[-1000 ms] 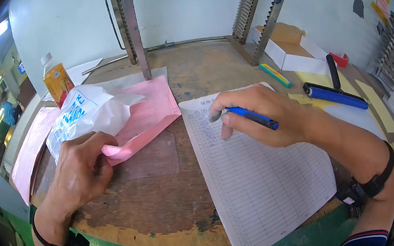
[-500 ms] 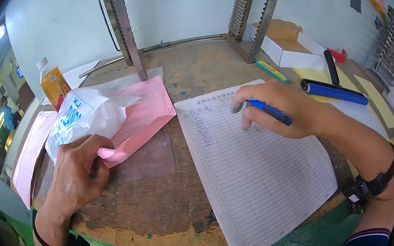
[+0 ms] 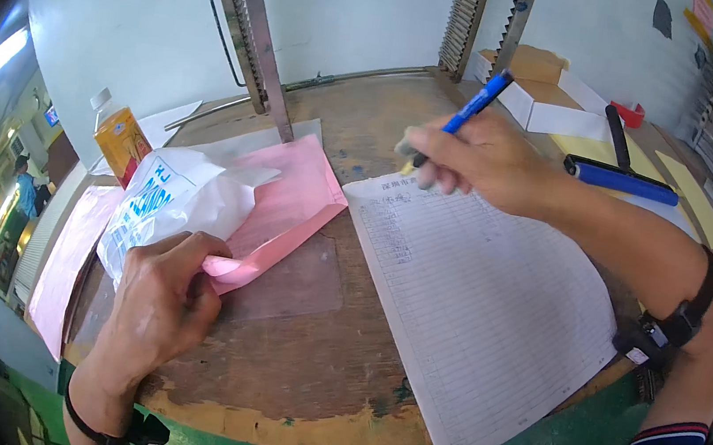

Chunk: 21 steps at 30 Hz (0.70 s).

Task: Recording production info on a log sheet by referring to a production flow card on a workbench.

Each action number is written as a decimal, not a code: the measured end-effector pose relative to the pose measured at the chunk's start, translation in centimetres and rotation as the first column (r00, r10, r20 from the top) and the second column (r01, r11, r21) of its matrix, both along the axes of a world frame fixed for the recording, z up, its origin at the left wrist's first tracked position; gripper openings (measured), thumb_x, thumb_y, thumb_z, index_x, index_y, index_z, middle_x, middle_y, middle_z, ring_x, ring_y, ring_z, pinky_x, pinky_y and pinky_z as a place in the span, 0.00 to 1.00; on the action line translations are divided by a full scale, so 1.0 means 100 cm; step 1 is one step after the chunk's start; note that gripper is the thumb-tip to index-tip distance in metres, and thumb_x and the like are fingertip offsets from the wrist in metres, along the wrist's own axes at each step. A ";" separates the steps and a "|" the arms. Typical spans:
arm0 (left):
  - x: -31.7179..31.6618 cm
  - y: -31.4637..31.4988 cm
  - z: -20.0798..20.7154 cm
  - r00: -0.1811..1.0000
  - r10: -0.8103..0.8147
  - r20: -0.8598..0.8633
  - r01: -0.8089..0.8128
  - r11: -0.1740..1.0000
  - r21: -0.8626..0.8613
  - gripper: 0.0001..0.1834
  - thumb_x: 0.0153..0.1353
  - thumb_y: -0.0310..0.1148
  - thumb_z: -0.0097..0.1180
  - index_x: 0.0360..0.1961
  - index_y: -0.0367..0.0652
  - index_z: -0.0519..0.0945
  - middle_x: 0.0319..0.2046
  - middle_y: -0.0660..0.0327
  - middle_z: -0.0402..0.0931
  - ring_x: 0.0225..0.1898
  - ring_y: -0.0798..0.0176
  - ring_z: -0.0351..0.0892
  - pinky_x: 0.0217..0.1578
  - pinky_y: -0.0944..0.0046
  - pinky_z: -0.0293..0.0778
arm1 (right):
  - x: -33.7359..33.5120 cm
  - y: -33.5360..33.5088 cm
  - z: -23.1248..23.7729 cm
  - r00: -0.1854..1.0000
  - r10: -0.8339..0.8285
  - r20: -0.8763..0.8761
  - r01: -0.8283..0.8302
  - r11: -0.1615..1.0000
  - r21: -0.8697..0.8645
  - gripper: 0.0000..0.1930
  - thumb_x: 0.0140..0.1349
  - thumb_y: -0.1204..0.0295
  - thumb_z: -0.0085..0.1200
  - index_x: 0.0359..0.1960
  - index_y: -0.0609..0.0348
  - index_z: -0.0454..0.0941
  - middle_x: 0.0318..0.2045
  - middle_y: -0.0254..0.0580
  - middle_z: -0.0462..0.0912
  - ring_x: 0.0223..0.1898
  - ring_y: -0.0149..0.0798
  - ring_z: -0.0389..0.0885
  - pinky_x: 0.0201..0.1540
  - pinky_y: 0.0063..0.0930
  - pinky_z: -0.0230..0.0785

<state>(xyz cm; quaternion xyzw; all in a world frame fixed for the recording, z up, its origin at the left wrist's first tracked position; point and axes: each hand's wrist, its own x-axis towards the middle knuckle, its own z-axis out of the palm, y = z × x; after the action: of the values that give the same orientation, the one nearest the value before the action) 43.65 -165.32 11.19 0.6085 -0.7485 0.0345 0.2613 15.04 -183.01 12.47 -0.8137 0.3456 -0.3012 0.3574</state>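
My left hand (image 3: 164, 306) is closed on the near corner of a pink sheet of paper (image 3: 289, 192), whose edge curls up. A white plastic bag (image 3: 177, 200) with blue print lies partly over that sheet, beside the hand. In my right hand (image 3: 493, 164) is a blue pen (image 3: 478, 101), tilted, one end pointing up and right, its dark lower end between my fingers. The hand is over the top edge of a ruled form (image 3: 486, 327). Handwritten entries fill the form's upper left part. Whether the pen touches the paper is hard to tell.
Behind stand toothed metal racks (image 3: 258, 41) and an open white box (image 3: 558, 105). A blue roller (image 3: 624, 181) with a black handle lies at right on yellow sheets. A drink bottle (image 3: 122, 140) stands at left. The worn wooden table (image 3: 300, 393) has a curved front edge.
The pen has swung from pointing right and down to standing tilted upward in my right hand. My left hand keeps hold of the pink sheet. The whole view has shifted slightly.
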 end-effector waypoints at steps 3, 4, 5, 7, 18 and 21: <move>0.001 0.000 -0.001 1.000 -0.002 0.002 0.002 1.000 -0.008 0.13 0.46 0.17 0.54 0.36 0.36 0.80 0.27 0.48 0.78 0.25 0.46 0.78 0.29 0.55 0.73 | 0.023 -0.008 -0.013 0.994 0.093 0.055 -0.096 0.995 0.037 0.18 0.71 0.59 0.52 0.37 0.65 0.81 0.26 0.39 0.83 0.27 0.26 0.79 0.29 0.21 0.72; 0.001 0.000 0.000 1.000 0.004 -0.001 -0.004 1.000 -0.007 0.13 0.46 0.17 0.54 0.36 0.36 0.80 0.27 0.48 0.78 0.25 0.46 0.78 0.29 0.55 0.73 | 0.026 -0.008 -0.016 0.994 0.099 0.052 -0.101 0.994 0.038 0.18 0.71 0.59 0.52 0.37 0.65 0.81 0.26 0.39 0.83 0.27 0.26 0.79 0.29 0.21 0.72; 0.000 0.000 0.001 1.000 0.008 0.002 -0.008 1.000 0.003 0.13 0.46 0.17 0.54 0.36 0.36 0.80 0.27 0.48 0.78 0.25 0.46 0.79 0.29 0.55 0.73 | 0.028 -0.008 -0.019 0.995 0.090 0.042 -0.091 0.995 0.041 0.16 0.70 0.61 0.53 0.35 0.64 0.81 0.26 0.39 0.83 0.27 0.27 0.80 0.29 0.21 0.73; 0.001 -0.001 0.000 1.000 0.017 0.003 -0.017 1.000 0.013 0.13 0.46 0.17 0.54 0.36 0.36 0.80 0.27 0.47 0.78 0.26 0.45 0.79 0.29 0.54 0.73 | 0.030 -0.009 -0.025 0.996 0.084 0.030 -0.086 0.995 0.045 0.15 0.69 0.63 0.53 0.34 0.64 0.81 0.26 0.39 0.83 0.27 0.28 0.81 0.30 0.22 0.74; 0.000 0.000 0.001 1.000 0.005 0.003 -0.005 0.999 0.033 0.13 0.46 0.16 0.54 0.36 0.35 0.79 0.27 0.46 0.79 0.27 0.42 0.80 0.31 0.54 0.74 | 0.028 -0.010 -0.034 0.997 0.064 -0.053 -0.062 0.997 0.038 0.13 0.67 0.66 0.54 0.31 0.65 0.81 0.27 0.39 0.83 0.29 0.29 0.82 0.33 0.24 0.75; -0.001 0.000 0.000 1.000 0.011 -0.026 -0.010 1.000 0.026 0.13 0.46 0.16 0.53 0.36 0.35 0.79 0.27 0.46 0.78 0.27 0.42 0.80 0.31 0.53 0.74 | 0.027 -0.007 -0.027 0.992 0.019 -0.124 -0.019 1.000 0.001 0.13 0.67 0.66 0.54 0.32 0.65 0.81 0.28 0.39 0.84 0.30 0.29 0.82 0.33 0.25 0.75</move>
<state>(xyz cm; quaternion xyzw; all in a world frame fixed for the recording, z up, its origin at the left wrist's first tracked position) 43.53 -165.31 11.16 0.6162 -0.7421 0.0181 0.2632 17.74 -183.66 9.76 -0.8342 0.3594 -0.2465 0.3379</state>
